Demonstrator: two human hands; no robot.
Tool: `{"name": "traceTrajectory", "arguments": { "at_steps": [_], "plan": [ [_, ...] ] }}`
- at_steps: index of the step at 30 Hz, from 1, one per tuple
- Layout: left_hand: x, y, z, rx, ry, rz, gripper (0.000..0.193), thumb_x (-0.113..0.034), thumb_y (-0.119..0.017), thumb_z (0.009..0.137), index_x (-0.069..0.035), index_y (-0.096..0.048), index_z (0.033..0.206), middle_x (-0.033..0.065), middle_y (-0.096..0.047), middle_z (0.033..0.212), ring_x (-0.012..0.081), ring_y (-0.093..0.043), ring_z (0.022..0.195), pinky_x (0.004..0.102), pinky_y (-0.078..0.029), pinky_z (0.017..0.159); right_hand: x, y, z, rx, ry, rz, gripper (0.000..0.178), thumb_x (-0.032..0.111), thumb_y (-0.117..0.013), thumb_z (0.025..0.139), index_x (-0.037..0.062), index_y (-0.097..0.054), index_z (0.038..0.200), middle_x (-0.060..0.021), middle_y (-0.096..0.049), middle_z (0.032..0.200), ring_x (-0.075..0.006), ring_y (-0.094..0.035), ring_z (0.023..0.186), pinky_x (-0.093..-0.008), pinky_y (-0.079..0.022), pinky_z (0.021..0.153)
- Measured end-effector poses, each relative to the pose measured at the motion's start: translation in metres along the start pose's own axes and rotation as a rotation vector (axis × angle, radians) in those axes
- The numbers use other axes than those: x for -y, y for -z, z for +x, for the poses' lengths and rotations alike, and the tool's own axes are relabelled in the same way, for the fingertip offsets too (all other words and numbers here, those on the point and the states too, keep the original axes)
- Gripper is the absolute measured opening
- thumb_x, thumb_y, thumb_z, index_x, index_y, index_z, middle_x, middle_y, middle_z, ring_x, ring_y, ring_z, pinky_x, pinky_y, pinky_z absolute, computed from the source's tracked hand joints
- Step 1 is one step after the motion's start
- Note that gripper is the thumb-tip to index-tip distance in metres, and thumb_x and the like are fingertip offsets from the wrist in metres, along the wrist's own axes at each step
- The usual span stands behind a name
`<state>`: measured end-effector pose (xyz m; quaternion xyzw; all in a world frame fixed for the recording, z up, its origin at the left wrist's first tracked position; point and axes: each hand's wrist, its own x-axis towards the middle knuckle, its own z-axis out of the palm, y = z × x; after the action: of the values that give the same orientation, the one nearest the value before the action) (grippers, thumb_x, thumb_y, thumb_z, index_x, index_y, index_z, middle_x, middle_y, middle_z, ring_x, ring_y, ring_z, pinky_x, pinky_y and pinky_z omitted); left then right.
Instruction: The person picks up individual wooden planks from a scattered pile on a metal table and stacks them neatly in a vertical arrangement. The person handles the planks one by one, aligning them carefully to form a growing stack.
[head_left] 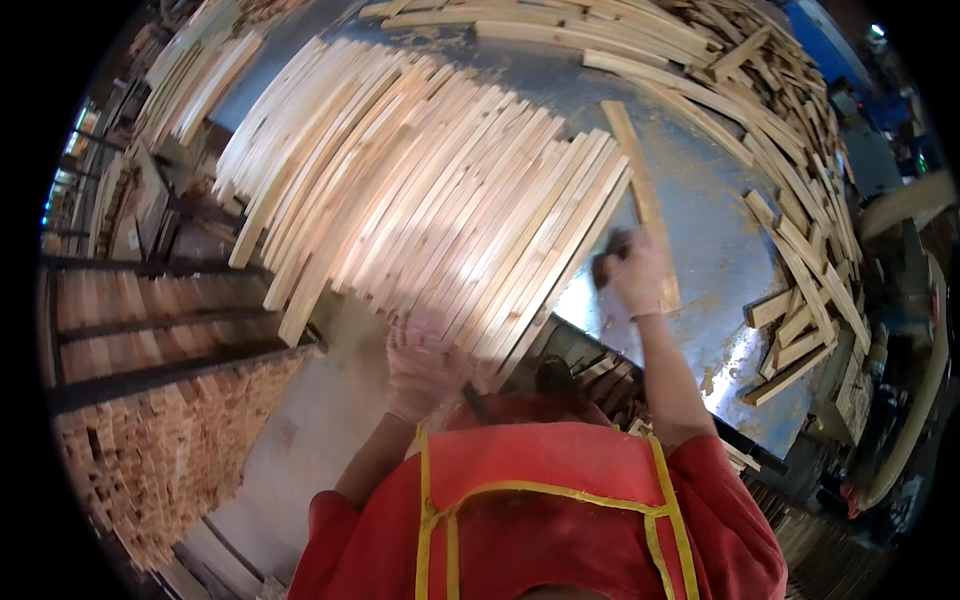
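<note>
Many pale wooden strips (430, 190) lie side by side in a wide row on a metal table (715, 230). My right hand (640, 275), just past the right end of the row, is closed on a dark, rounded object (613, 256) whose kind is blurred. Behind that hand a single wooden strip (640, 180) lies apart from the row. My left hand (422, 362) is at the near ends of the strips, smeared by motion. Its fingers point toward the strips, but I cannot tell whether they touch or grip one.
Loose wooden strips (790, 160) are heaped along the table's far and right sides. To the left, a tall stack of cut wood (180, 450) stands beside a dark metal rack (160, 330). A pale hose (915, 400) curves down at the far right. Sawdust is scattered over the table.
</note>
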<state>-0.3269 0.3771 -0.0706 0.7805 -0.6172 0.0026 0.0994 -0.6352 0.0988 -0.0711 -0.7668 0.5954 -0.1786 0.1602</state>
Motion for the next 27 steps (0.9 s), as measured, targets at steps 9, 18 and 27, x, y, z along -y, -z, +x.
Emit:
{"name": "traceTrajectory", "arguments": {
  "at_steps": [9,18,27],
  "plan": [
    [0.052,-0.042,-0.02,-0.254,1.197,-1.523,0.073,-0.045,-0.071,0.1,-0.009,-0.049,0.16,0.0124,-0.057,0.148,0.0269,-0.059,0.13,0.041,-0.046,0.113,-0.05,0.033,-0.039,0.383,-0.553,0.92,0.086,0.015,-0.075,0.09,0.0006,-0.036,0.165,-0.0187,-0.07,0.124,-0.0263,-0.07,0.106,-0.0386,-0.058,0.095],
    [-0.05,-0.015,-0.048,0.484,0.628,-1.203,0.04,-0.039,-0.058,0.111,-0.01,-0.07,0.137,0.0118,-0.073,0.127,0.0256,-0.068,0.113,0.0393,-0.054,0.098,-0.038,0.002,-0.025,0.6,-0.345,0.915,0.095,0.044,-0.073,0.097,0.0052,-0.028,0.171,-0.0271,-0.06,0.153,-0.0354,-0.058,0.141,-0.0408,-0.044,0.118],
    [-0.093,0.008,0.183,0.441,0.58,-0.58,0.07,-0.058,-0.064,0.099,-0.008,-0.062,0.148,0.0212,-0.075,0.121,0.0393,-0.071,0.117,0.0483,-0.055,0.098,-0.053,0.045,0.055,0.836,-0.246,0.526,0.102,0.063,-0.068,0.096,0.0021,-0.028,0.168,-0.0331,-0.056,0.154,-0.0464,-0.056,0.142,-0.0465,-0.044,0.118]
  ]
}}
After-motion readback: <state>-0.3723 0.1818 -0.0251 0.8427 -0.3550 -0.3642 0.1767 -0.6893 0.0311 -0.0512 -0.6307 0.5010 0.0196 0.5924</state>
